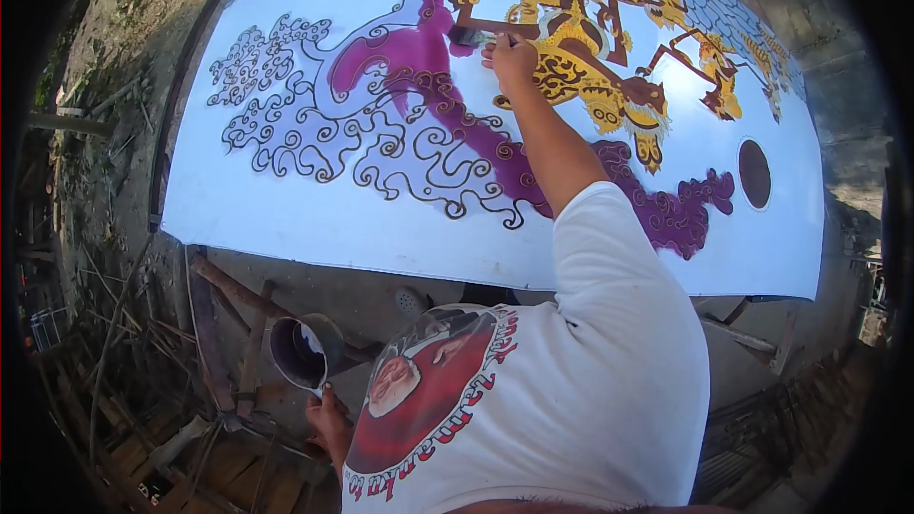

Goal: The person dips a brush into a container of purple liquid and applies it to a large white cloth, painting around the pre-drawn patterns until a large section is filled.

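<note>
My right hand (514, 62) reaches far across a white cloth (314, 247) and is closed around a paintbrush (469, 38). The bristles touch a purple painted band (419, 49), close to a brown frame outline (465, 5). Low on the left, my left hand (328, 414) grips the handle of a pot (328, 338), held beside my body below the cloth's near edge. Dark purple paint (303, 347) shows inside the pot. Part of the brush handle is hidden by my fingers.
Yellow and brown figures (609, 105), swirling outlines (381, 152) and a dark oval (754, 174) mark the cloth. Wooden poles (238, 286) stand under its near edge. Branches and planks (124, 419) lie at the lower left.
</note>
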Demonstrator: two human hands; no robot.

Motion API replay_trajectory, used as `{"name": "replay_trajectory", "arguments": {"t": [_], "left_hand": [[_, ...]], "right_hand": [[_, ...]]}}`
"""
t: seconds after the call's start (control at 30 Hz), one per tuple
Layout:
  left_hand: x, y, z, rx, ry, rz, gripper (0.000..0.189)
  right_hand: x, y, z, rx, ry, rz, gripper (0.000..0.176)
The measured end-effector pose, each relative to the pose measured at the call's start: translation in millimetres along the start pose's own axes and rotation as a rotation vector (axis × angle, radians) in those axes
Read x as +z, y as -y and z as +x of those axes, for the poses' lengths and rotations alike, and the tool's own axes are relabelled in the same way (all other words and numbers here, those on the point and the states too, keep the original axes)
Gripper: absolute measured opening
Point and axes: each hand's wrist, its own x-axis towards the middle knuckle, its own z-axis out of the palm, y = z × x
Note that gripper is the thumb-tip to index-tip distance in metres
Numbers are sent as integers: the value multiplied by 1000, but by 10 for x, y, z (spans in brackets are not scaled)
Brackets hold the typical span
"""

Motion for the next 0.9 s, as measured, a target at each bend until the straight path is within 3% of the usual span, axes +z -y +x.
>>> {"name": "replay_trajectory", "arguments": {"t": [0.1,0.17,0.23,0.3,0.43,0.5,0.63,0.9], "left_hand": [[78,18,-3,14,0,32,21],[69,39,-30,2,25,58,21],[65,28,-59,-1,50,47,21],[50,47,-49,-2,74,30,22],[16,95,-14,65,127,61,22],[21,174,19,85,148,74,22],[-26,130,13,70,136,100,23],[-29,218,20,72,115,99,22]], "right_hand": [[-55,-48,108,-92,-37,-151,21],[-338,-184,313,-324,-152,-484,23],[-422,-41,94,-314,-173,-496,22],[-403,136,-225,-38,-72,-249,24],[-381,95,-291,-5,-71,-66,26],[-369,124,-130,-24,-177,5,25],[-355,233,65,8,-223,-59,27],[-500,501,431,-186,89,-372,23]]}}
